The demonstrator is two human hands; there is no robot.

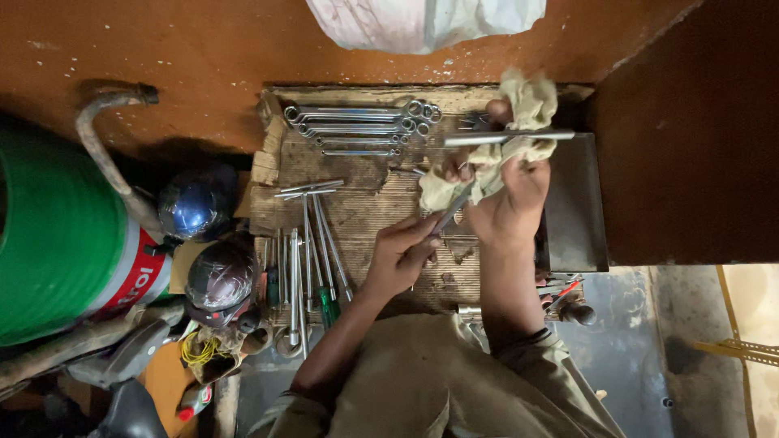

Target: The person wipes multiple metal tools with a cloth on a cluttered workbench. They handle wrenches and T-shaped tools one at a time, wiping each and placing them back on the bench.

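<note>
My right hand (pixel 507 199) holds a crumpled beige rag (pixel 519 113) wrapped around a T-shaped metal wrench (pixel 507 137), whose crossbar sticks out to the right above the rag. My left hand (pixel 399 255) pinches the lower end of the wrench's shaft (pixel 448 216). Both hands hover over a worn wooden board (pixel 369 199) laid with tools. A row of shiny ring spanners (pixel 361 126) lies at the board's top. Several long T-handle wrenches (pixel 312 235) lie at its left side.
A dark metal box (pixel 576 211) sits right of the board. Two helmets (pixel 199 243) and a green drum (pixel 57 235) stand at left, with a bent pipe (pixel 101 138) above. Screwdrivers (pixel 329 304) lie near the board's lower edge. A white bag (pixel 422 20) rests at top.
</note>
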